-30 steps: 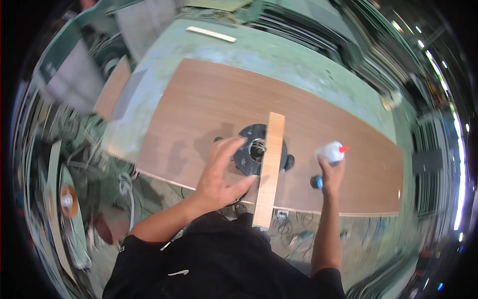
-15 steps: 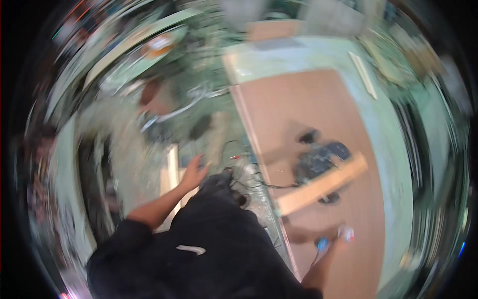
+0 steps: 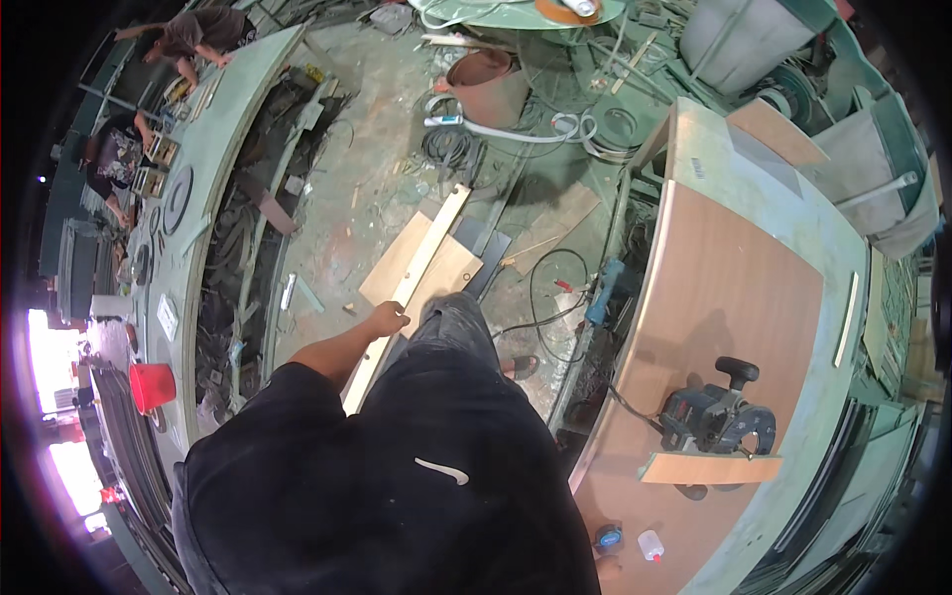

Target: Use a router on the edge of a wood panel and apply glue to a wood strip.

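Observation:
My left hand (image 3: 390,317) is closed on a long pale wooden strip (image 3: 432,233) with holes, above light boards (image 3: 456,273) on the floor. My right hand (image 3: 608,571) is mostly hidden by my body at the lower edge, near a blue round tool (image 3: 609,538) and a white bottle with a red tip (image 3: 651,545); its fingers are unclear. Both things rest on a brown panel (image 3: 734,258) on the right bench. A black router (image 3: 694,416) lies there too, with a short wooden board (image 3: 709,469) against it.
Two co-workers (image 3: 203,45) (image 3: 114,159) are at the left bench (image 3: 213,149), where a red bucket (image 3: 152,387) sits. A brown tub (image 3: 496,89), hoses (image 3: 526,133), cables (image 3: 545,307) and scrap lie on the floor. Grey bins (image 3: 749,35) stand at the back right.
My view and body have turned left, away from the right bench. My left hand has closed on the long strip. The bottle has left my right hand and is on the panel.

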